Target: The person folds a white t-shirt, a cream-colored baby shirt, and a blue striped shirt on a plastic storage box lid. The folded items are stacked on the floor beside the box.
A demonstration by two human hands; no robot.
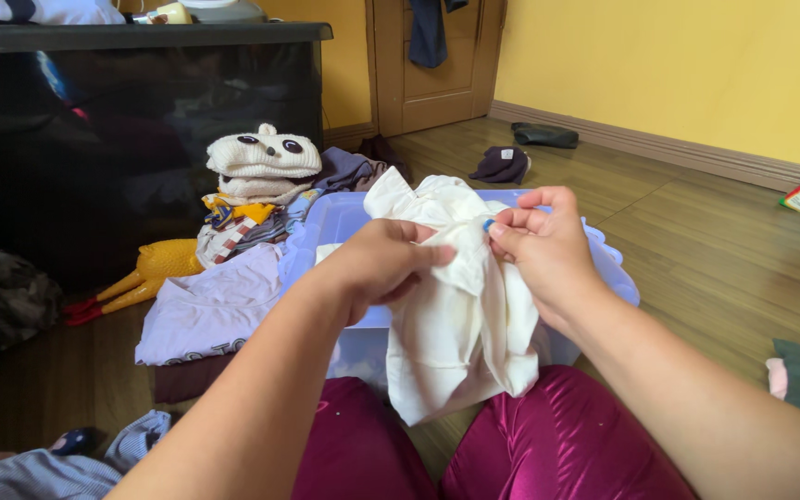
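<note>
White garment (460,315) over wooden floor (696,241)

We've got a wooden floor (696,250) here, with a pale blue plastic tub (326,227), a pile of folded clothes (224,296), a yellow rubber chicken (145,273) and a dark cap (502,165) scattered across it.

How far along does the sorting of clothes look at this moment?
Done: a stack of folded clothes sits left of the pale blue plastic tub. In hand: left hand and right hand grip a cream white cloth garment. Left: loose dark clothes lie on the wooden floor.
</note>
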